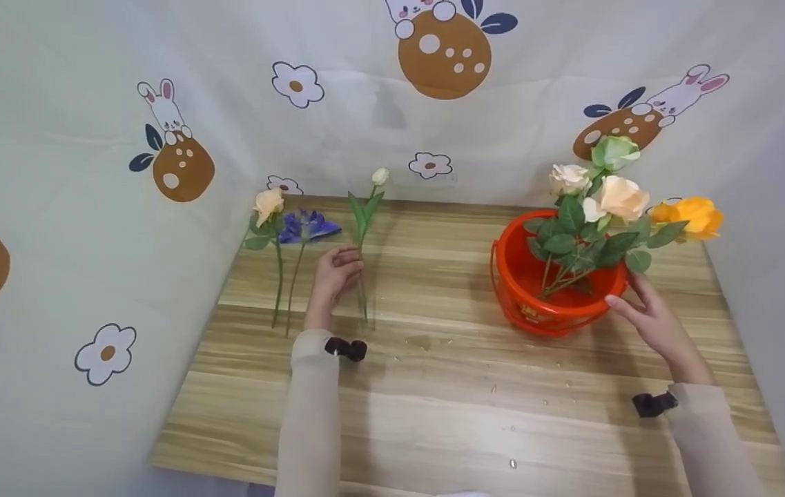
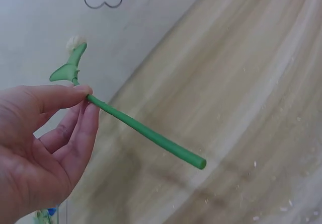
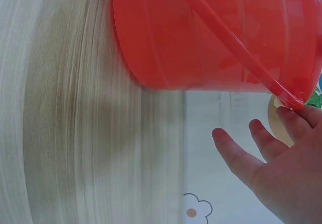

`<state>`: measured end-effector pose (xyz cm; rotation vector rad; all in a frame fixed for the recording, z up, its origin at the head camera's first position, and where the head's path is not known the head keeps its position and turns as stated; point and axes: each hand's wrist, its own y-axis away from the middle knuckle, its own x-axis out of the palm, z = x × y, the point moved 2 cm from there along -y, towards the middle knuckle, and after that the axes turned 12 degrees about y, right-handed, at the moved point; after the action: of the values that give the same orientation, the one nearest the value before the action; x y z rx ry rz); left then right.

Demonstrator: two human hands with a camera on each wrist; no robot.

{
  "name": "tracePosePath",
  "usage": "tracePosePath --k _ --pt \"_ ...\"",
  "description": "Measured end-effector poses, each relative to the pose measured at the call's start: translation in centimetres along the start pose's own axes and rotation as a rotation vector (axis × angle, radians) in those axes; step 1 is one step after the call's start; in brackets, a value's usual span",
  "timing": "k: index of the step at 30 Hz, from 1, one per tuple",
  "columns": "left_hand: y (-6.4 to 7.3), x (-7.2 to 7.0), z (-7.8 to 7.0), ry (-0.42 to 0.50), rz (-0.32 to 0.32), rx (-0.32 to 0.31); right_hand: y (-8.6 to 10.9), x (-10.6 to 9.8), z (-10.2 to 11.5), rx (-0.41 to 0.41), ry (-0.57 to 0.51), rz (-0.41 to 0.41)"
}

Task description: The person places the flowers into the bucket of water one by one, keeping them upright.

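Observation:
A white tulip (image 1: 380, 177) with long green leaves stands out in my left hand (image 1: 337, 276), thumb and fingertips pinching its stem. In the left wrist view the green stem (image 2: 146, 130) slants down from the fingertips, its cut end free. At the right, a red bucket (image 1: 549, 327) holds several roses, among them a peach rose (image 1: 623, 198) and an orange flower (image 1: 694, 218). My right hand (image 1: 656, 324) is at the bucket's right rim, fingers spread and mostly straight. In the right wrist view, fingertips reach the rim beside the handle's joint (image 3: 292, 101).
Left of my left hand, a peach rose (image 1: 269, 205) and a blue-purple flower (image 1: 306, 226) lie on the wooden table (image 1: 433, 414). Small water drops (image 1: 513, 463) dot its surface. A printed cloth (image 1: 357, 124) hangs behind and along the sides.

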<state>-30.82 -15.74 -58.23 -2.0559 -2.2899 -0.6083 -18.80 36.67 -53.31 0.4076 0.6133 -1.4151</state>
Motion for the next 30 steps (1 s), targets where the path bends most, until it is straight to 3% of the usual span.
tracePosePath --k 13,22,30 --pt "0.9 2.8 -2.3 0.103 0.052 0.150 0.0 0.0 0.2 -0.020 -0.016 -0.007" --pt "1.8 4.7 -3.8 0.137 0.114 0.181 0.0 0.1 0.2 -0.016 -0.009 -0.005" --pt "2.5 6.3 -4.6 0.147 0.152 0.247 0.0 0.1 0.1 -0.009 0.000 -0.004"
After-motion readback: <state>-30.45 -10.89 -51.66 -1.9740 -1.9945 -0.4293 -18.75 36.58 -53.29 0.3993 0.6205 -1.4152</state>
